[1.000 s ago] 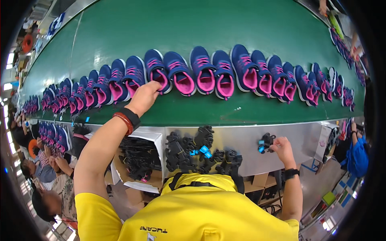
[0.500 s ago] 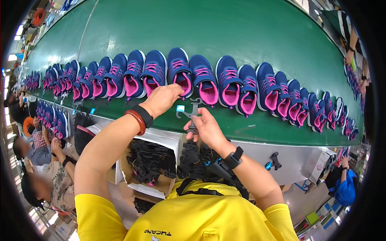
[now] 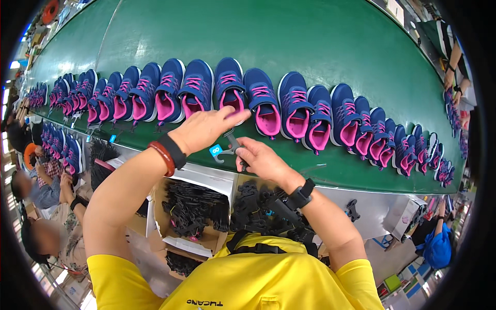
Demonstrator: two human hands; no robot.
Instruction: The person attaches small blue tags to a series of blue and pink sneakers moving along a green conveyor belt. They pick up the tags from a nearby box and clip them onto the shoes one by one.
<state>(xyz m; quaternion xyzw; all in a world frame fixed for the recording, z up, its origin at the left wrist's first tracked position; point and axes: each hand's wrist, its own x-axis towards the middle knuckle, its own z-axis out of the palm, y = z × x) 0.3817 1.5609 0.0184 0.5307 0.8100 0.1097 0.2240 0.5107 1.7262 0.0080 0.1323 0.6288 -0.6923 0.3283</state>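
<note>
Hanger (image 3: 233,142), the dark plastic kind with a blue tag (image 3: 215,150), is pinched by the right hand (image 3: 262,161), just off toward 10 o'clock from the middle of the view, so that side's definitely clamped. The left hand (image 3: 202,130) is laid over the heel end of a navy shoe (image 3: 229,77) with pink laces, roughly at 12 o'clock from the hanger. Whether the heel is actually gripped or only covered can't be told, tbh. The hands are apart but close, and contact between the left fingers and the hanger's upper end can't be confirmed.

This bit would probably be done best with the heel steadied by the left hand, so the next shoe (image 3: 262,103) just beside it toward 4 o'clock isn't bumped. The pinch should be kept firm but light, with the upper end aimed toward 11 and the curved arm left free around 7 or 8. The tag is better kept clear of the fingertips, since it could get bent or knocked off. Some room should be opened at the collar before anything's eased in; otherwise the lining could be snagged. With the shoes packed that tightly on the green table (image 3: 258,36), small wrist moves are recommended over big arm swings.
</note>
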